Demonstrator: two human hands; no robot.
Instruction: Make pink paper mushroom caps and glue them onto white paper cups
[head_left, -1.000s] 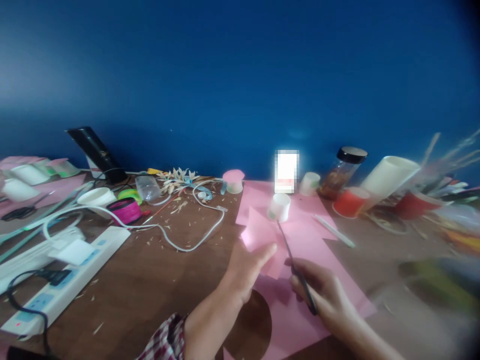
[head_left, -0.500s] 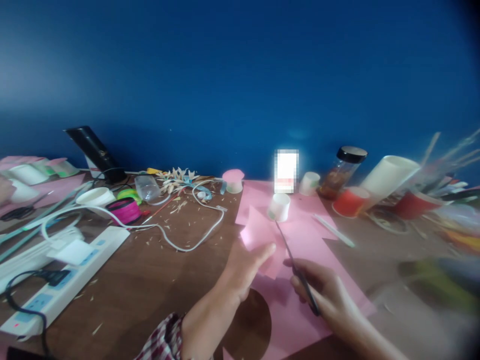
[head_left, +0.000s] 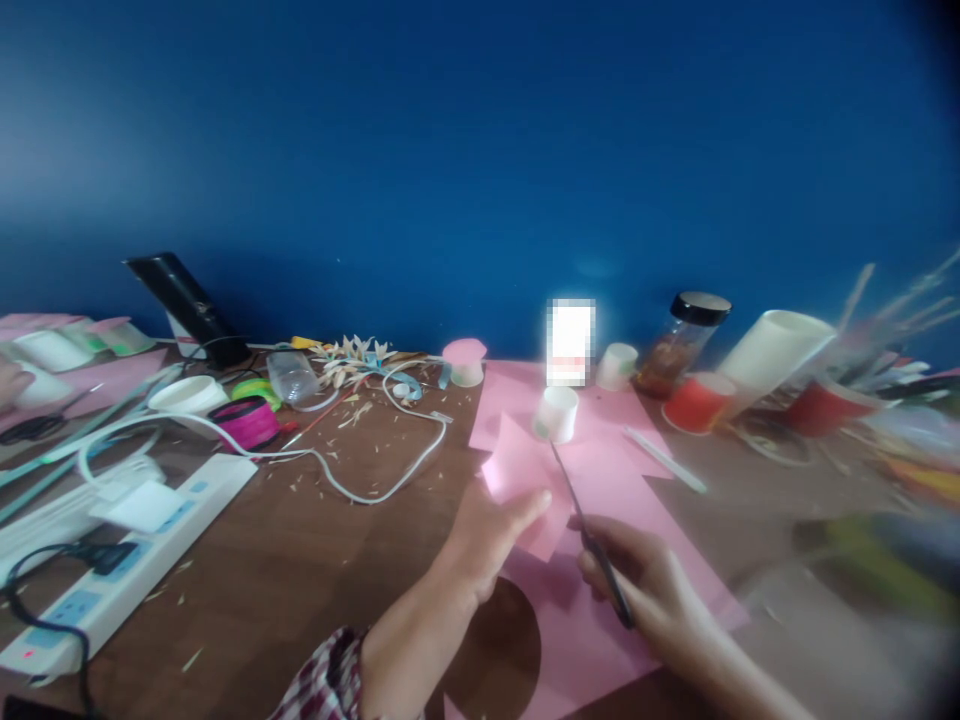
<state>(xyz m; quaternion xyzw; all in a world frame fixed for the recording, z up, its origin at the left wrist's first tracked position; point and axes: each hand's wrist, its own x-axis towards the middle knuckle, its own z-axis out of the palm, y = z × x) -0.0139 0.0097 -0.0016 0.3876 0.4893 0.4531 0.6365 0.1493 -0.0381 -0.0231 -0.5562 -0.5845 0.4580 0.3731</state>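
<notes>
My left hand (head_left: 484, 540) is closed on a small piece of pink paper (head_left: 519, 465), its thumb lying over the paper. My right hand (head_left: 651, 570) grips dark-handled scissors (head_left: 589, 530) whose blades point away from me, across the right edge of that piece. Whether the blades are parted cannot be made out. Beneath both hands lies a larger pink sheet (head_left: 600, 655) with a round cut-out showing the brown table (head_left: 300, 560). A white paper cup (head_left: 556, 413) stands just beyond the scissor tips.
At the back are a bright pixelated screen (head_left: 571, 342), another cup (head_left: 617, 366) and a black-lidded jar (head_left: 684, 345). A white pen (head_left: 665, 460) lies on the right. Left are a power strip (head_left: 150, 570), a white cable (head_left: 337, 480) and another person's hand (head_left: 10, 382).
The view has shifted very slightly. Both hands, the paper piece and the scissors keep nearly the same places.
</notes>
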